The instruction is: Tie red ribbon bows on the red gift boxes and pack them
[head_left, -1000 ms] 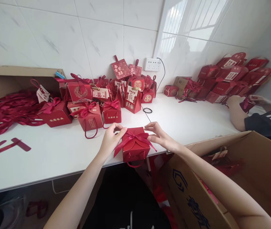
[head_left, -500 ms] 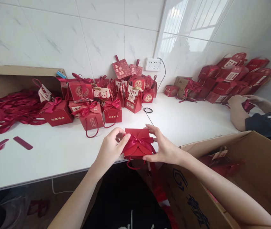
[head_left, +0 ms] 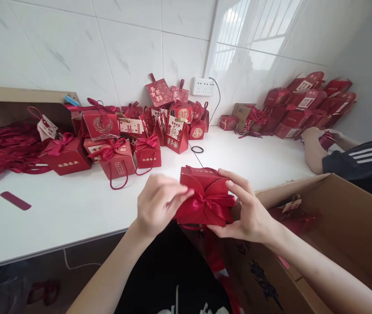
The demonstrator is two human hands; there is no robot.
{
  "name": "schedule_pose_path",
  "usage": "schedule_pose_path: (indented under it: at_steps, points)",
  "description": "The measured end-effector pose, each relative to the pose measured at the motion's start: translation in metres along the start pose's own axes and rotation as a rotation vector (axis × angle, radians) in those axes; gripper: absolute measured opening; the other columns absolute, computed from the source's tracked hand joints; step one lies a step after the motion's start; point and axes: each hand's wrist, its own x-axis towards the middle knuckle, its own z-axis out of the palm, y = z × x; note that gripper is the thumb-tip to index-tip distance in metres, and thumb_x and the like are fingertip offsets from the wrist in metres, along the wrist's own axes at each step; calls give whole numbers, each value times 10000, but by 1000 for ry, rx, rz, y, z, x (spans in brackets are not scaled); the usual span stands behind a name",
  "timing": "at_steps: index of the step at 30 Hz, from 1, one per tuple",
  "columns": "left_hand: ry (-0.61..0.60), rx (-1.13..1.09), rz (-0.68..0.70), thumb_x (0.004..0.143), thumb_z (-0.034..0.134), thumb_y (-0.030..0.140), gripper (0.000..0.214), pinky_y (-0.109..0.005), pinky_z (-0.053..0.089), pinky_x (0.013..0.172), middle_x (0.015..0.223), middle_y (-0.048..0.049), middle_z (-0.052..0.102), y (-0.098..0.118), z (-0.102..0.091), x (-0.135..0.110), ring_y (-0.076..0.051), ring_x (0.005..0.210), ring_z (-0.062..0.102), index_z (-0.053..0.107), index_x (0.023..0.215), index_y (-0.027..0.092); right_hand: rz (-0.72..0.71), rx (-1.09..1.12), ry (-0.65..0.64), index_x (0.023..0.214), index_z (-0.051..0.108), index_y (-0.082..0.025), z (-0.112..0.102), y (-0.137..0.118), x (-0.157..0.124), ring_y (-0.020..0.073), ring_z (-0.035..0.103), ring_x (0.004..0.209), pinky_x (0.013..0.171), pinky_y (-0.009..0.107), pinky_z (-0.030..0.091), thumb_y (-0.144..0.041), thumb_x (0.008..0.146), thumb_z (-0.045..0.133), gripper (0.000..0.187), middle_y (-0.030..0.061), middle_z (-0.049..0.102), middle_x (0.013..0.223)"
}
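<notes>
We look across a white tabletop (head_left: pixel 58 218) backed by glossy white, marble-veined wall tiles (head_left: pixel 123 48). A white socket strip (head_left: pixel 202 86) is fixed there, with a black cable (head_left: pixel 219 98) trailing down. A barred window's reflection (head_left: pixel 254 26) brightens the corner tiles.

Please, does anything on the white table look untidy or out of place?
Yes. Two short ribbon strips lie loose on the table at left, and red ribbons sprawl in a tangled heap behind them.
</notes>
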Motion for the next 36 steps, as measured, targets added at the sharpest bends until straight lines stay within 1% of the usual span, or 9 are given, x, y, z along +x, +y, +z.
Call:
schedule_pose_path:
  at_steps: [3, 6, 9, 11, 17, 21, 26, 30, 36]
  points:
    - [-73, -102, -378, 832, 574, 221, 41, -238, 484, 676, 750, -1, 607, -11, 24, 13, -111, 712, 581, 564, 810, 187, 301, 136, 45, 1365, 185, -272, -11, 0, -9, 320, 418, 1227, 874, 461, 504, -350, 657, 731, 898, 154, 355, 1343]
    - [-119, -240, -659, 849, 524, 287, 110, -243, 481, 694, 803, -8, 617, -16, 48, 14, -128, 762, 593, 573, 838, 188, 811, 483, 148, 1294, 305, -245, -30, 6, -19, 266, 566, 1052, 831, 427, 518, -473, 723, 628, 695, 125, 507, 1217]
    - [-211, -329, -765, 863, 480, 317, 150, -251, 476, 670, 824, -11, 617, -10, 71, 1, -151, 810, 593, 570, 850, 197, 1274, 909, 240, 1116, 461, -209, -52, 12, -29, 228, 638, 854, 770, 419, 539, -546, 788, 457, 470, 92, 627, 1001]
    - [-314, -369, -712, 878, 441, 307, 163, -271, 480, 695, 864, -20, 619, -2, 87, -13, -165, 859, 588, 566, 874, 203, 1446, 1097, 290, 999, 505, -203, -66, 13, -38, 212, 645, 811, 757, 404, 545, -566, 795, 403, 429, 76, 647, 930]
    - [-531, -406, -260, 882, 420, 217, 228, -399, 389, 958, 1176, -73, 573, 33, 135, -48, -212, 1141, 496, 540, 1076, 211, 1373, 1099, 324, 1034, 521, -216, -89, 7, -73, 227, 621, 966, 905, 450, 474, -677, 802, 260, 578, 90, 619, 1116]
    - [-640, -373, -196, 896, 387, 209, 218, -412, 371, 963, 1194, -67, 560, 47, 154, -63, -237, 1258, 401, 532, 1059, 212, 1385, 1116, 359, 1045, 517, -227, -94, 2, -91, 217, 619, 979, 963, 447, 431, -637, 822, 281, 522, 81, 607, 1147]
    - [-621, -305, -211, 900, 366, 200, 221, -433, 343, 973, 1292, -102, 492, 50, 162, -75, -274, 1361, 240, 540, 1036, 202, 1489, 1209, 529, 975, 541, -220, -102, 2, -100, 206, 634, 926, 838, 393, 522, -603, 811, 372, 449, 65, 643, 1047]
    - [-557, -258, -145, 885, 387, 175, 274, -493, 278, 1002, 1324, -130, 487, 55, 165, -83, -311, 1385, 151, 531, 1119, 187, 1543, 1085, 740, 931, 549, -238, -122, 3, -119, 184, 645, 768, 649, 328, 567, -579, 789, 442, 384, 14, 668, 816]
    - [-451, -409, 51, 825, 446, 101, 405, -523, 229, 1041, 1263, -104, 551, 70, 169, -97, -297, 1379, 180, 484, 1208, 227, 1533, 662, 684, 953, 539, -234, -152, -3, -168, 201, 627, 770, 665, 347, 553, -546, 781, 426, 374, 30, 650, 846]
